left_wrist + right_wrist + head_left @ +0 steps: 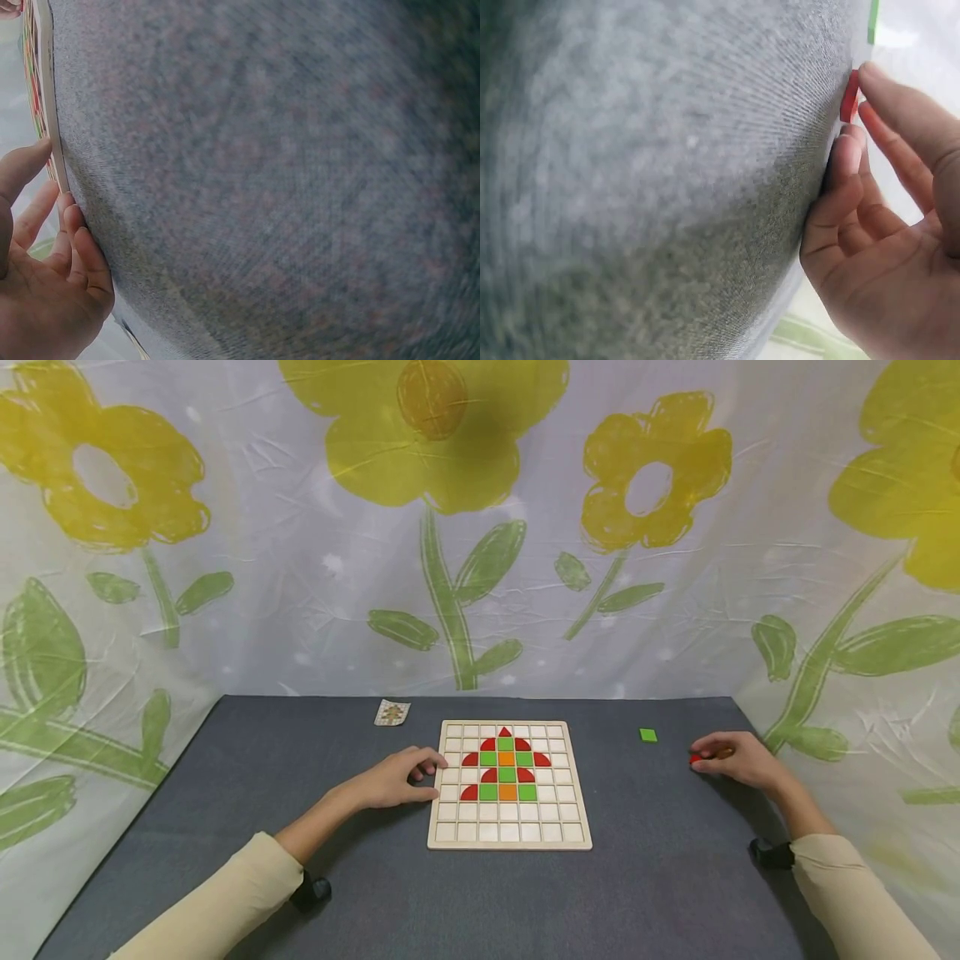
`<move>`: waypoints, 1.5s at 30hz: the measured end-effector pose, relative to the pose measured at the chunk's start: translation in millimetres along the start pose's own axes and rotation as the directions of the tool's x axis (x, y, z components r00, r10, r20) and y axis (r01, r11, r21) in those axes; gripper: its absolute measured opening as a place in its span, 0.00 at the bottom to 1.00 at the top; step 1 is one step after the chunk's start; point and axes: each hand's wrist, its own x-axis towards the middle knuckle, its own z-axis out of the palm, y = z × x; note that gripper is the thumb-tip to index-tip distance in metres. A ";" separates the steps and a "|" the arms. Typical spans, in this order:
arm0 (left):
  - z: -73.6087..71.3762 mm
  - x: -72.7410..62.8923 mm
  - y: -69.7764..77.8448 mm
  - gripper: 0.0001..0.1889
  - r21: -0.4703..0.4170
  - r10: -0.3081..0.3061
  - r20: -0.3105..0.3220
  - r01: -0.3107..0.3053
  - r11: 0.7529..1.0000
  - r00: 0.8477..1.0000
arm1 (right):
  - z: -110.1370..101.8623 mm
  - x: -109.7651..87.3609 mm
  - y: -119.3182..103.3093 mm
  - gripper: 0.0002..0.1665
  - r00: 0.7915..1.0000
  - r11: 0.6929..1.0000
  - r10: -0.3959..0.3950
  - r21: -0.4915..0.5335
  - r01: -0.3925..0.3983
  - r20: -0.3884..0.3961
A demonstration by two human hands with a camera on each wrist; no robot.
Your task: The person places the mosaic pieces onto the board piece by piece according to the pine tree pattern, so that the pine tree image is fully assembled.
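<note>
A wooden grid board [509,847] lies flat near the table's middle. Red quarter-round tiles [468,792], green square tiles [527,792], orange square tiles [507,792] and a red triangle at the top form a tree-like figure on it. My left hand [397,778] rests at its left side, thumb and fingertips touching the rim [49,97]. Far to the right, my right hand [738,762] pinches a small red tile [849,96] between thumb and fingers, low over the table. Fingers hide part of that tile. Something orange-brown shows between those fingers.
One green square tile [648,735] lies between the board and my right hand. Behind the board, to the left, is a small patterned card [392,712]. A flower-printed cloth [300,568] hangs behind the grey table [375,893].
</note>
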 end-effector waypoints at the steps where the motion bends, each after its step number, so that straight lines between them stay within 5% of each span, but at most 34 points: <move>1: -0.1 0.1 -0.1 0.21 0.002 0.001 0.000 -0.001 1.000 1.000 | 0.3 0.5 0.0 0.18 1.000 1.000 0.000 -0.007 0.000 -0.002; 15: -0.7 -0.5 -0.2 0.22 0.006 0.001 -0.002 -0.001 1.000 1.000 | 4.2 5.2 2.9 0.16 1.000 0.998 0.019 -0.057 -0.019 0.014; 32: 0.4 0.8 -0.7 0.22 0.004 0.005 0.000 -0.005 1.000 1.000 | 1.9 -2.4 -0.4 0.16 1.000 0.995 0.009 0.102 -0.008 -0.003; 45: 0.2 1.5 -2.7 0.22 0.015 0.001 -0.011 -0.001 1.000 1.000 | 11.8 -1.3 -25.1 0.18 0.997 0.991 -0.073 0.108 0.076 -0.030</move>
